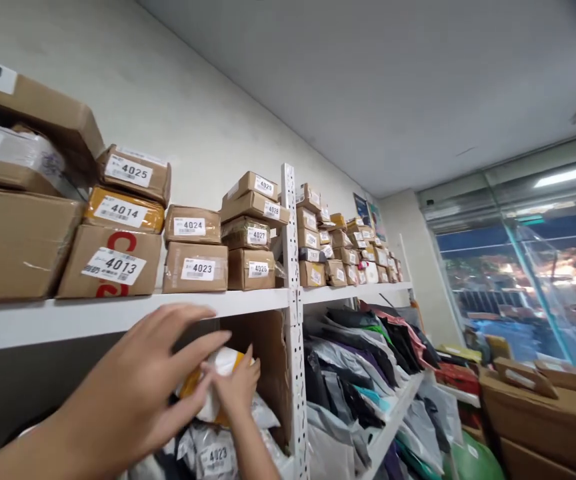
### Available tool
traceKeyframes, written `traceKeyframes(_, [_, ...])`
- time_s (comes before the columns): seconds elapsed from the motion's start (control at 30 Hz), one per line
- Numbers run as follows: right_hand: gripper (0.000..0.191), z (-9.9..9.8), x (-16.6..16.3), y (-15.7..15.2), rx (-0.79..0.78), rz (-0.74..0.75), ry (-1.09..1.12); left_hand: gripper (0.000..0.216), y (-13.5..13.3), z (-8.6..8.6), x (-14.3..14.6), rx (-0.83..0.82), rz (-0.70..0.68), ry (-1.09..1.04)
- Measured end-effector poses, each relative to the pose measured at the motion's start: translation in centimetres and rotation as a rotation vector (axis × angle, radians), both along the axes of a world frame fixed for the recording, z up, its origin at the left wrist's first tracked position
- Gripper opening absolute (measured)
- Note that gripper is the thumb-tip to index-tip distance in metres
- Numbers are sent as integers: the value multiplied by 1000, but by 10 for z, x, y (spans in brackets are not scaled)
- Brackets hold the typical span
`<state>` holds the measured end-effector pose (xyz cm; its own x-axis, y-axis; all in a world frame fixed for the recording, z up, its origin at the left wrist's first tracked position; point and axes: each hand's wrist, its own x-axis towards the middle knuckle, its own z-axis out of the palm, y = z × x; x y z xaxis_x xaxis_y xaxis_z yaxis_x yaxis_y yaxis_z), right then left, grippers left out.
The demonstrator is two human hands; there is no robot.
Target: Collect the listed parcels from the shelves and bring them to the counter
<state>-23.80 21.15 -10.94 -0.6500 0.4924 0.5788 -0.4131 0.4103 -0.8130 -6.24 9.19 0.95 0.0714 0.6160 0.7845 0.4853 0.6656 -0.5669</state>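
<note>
My left hand point(138, 380) reaches in from the lower left just below the upper shelf board, a little blurred. Its fingers are stretched and apart, with nothing held in them. Further into the lower compartment, my right hand point(238, 387) grips a yellow-and-white parcel point(225, 360), partly hidden behind both hands. Under that parcel lie grey plastic mailer bags, one with a label point(218, 459) reading 4023.
Labelled cardboard boxes point(195, 267) are stacked along the white upper shelf point(248, 303). A perforated white post point(295, 373) stands right of my hands. Beyond it, plastic mailers point(353, 360) fill lower shelves. Large cartons point(543, 413) stand at the right near a window point(508, 273).
</note>
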Motion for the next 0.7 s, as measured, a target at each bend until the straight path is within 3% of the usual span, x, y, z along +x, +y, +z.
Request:
traceKeyframes(0.13, [102, 0, -9, 4, -20, 69, -230, 27, 109, 63, -49, -216, 251, 115])
traceKeyframes(0.2, [92, -1, -10, 10, -51, 100, -252, 33, 157, 88, -80, -352, 514, 36])
traceKeyframes(0.3, [76, -4, -14, 16, -103, 75, -228, 31, 205, 115, -120, -331, 734, -66])
traceKeyframes(0.37, [68, -6, -18, 19, -182, 51, -207, 20, 221, 124, -139, -295, 870, -150])
traceKeyframes(0.47, [60, -8, -23, 28, -305, 93, -126, 24, 226, 128, -153, -251, 1017, -233])
traceKeyframes(0.7, [66, -25, -21, 72, -628, 331, 36, 20, 210, 131, -151, -229, 1025, -270])
